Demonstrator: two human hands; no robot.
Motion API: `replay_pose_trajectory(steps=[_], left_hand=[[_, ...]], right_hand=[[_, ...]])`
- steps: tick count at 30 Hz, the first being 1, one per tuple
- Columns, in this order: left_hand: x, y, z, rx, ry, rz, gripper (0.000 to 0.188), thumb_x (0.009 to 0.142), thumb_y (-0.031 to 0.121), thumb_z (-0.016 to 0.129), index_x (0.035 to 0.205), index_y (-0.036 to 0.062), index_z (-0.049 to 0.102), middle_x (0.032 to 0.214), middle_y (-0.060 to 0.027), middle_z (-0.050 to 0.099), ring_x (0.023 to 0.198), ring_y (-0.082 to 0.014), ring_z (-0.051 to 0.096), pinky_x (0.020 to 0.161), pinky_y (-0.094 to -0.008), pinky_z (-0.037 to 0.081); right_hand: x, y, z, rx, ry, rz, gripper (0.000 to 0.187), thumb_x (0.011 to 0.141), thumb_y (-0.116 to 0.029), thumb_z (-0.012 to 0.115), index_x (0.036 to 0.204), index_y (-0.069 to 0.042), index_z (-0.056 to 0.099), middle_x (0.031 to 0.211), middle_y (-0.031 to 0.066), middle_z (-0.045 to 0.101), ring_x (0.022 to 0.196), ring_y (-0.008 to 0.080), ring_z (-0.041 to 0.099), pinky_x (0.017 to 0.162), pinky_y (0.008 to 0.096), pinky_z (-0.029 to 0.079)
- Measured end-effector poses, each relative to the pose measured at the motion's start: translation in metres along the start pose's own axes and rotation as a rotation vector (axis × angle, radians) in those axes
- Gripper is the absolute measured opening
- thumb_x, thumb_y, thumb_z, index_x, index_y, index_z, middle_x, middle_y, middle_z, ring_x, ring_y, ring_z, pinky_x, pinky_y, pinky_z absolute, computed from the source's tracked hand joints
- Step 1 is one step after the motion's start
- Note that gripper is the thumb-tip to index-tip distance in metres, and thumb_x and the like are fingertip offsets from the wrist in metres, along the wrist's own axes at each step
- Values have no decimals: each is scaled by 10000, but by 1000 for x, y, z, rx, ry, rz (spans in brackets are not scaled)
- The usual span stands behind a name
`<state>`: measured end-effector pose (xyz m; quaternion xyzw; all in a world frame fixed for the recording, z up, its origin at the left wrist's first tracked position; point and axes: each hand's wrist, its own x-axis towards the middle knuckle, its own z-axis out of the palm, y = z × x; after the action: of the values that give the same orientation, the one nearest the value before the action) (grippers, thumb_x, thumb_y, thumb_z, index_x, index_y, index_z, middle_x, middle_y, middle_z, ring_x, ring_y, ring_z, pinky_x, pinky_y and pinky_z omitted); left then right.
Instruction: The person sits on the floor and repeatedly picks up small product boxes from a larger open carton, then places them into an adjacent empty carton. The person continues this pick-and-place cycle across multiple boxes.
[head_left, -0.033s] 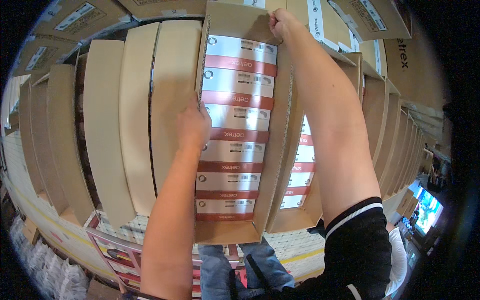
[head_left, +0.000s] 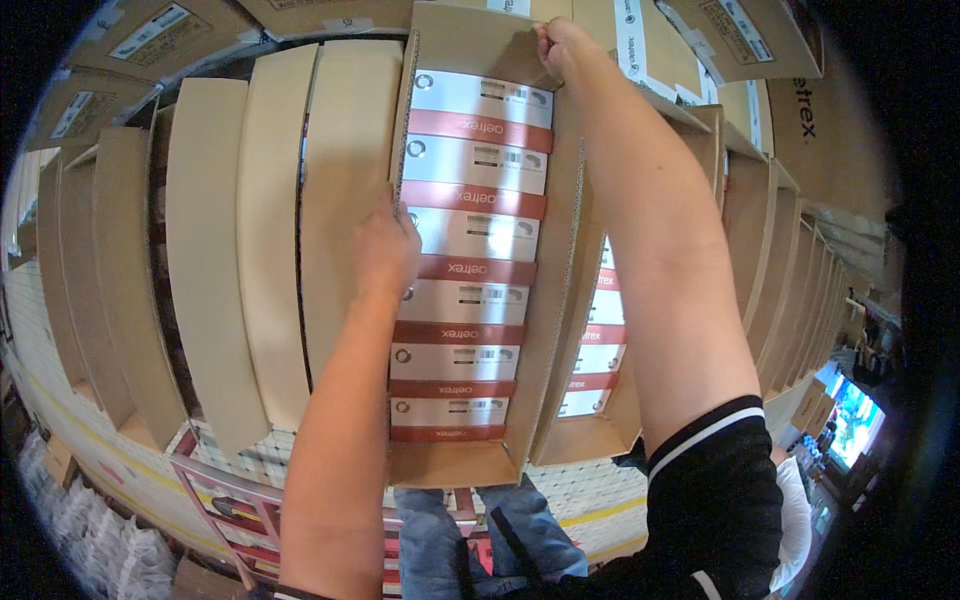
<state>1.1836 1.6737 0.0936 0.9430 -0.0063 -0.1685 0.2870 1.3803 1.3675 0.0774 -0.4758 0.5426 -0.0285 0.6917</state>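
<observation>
Moderately bright light is spread over the middle. Glare is thrown back by the glossy boxes (head_left: 470, 235) just right of the left hand's fingers (head_left: 388, 207), which are slightly softened. The carton (head_left: 478, 50) is shaded beside the right hand's fingers (head_left: 543, 40). Far below and right of both, a screen (head_left: 858, 424) is washed out; outermost edges are bowed and lost in grainy black.

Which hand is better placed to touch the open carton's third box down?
Likely the left hand: it's at the left edge of the carton, beside that box; the right hand is at the top corner.
</observation>
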Motion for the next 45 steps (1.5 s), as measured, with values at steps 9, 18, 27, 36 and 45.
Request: replay_pose_trajectory(steps=[9,18,27,36,45], left_hand=[[5,-3,2,-1,23,13,388,985,215,487,1332,52,551,989,-300,684,928,-468,657,863,-550,506],[5,-2,-3,82,-75,-11,385,984,209,466,1289,0,572,1121,-270,669,1041,-444,641,944,-525,488],[-54,-81,-32,-144,-263,182,680,979,537,497,1407,9,504,1383,-245,555,1275,-396,538,1097,-436,402],[-253,-328,-92,241,-177,175,890,751,375,816,1487,79,413,1563,-278,283,1413,-470,310,1131,-536,312],[-260,-406,-67,197,-6,430,859,781,253,790,1513,78,376,1520,-274,373,1397,-423,385,1097,-483,386]], right_hand=[[9,-4,-10,-163,-162,-119,330,1072,-282,427,875,-103,622,683,-8,669,443,21,490,375,166,399],[-265,268,-169,-630,-431,-357,464,1060,-380,439,806,-27,600,684,74,561,635,168,522,610,350,442],[-619,457,-264,-868,-941,292,376,982,-391,559,1099,-51,671,1005,186,686,847,322,671,789,437,536],[-491,514,-75,-1456,-261,-682,1006,760,-355,807,1552,-65,259,1574,323,175,1453,517,183,1172,573,237],[-457,526,-94,-1527,-315,-898,989,797,-233,774,1562,-36,178,1554,358,176,1426,537,236,1152,507,320]])
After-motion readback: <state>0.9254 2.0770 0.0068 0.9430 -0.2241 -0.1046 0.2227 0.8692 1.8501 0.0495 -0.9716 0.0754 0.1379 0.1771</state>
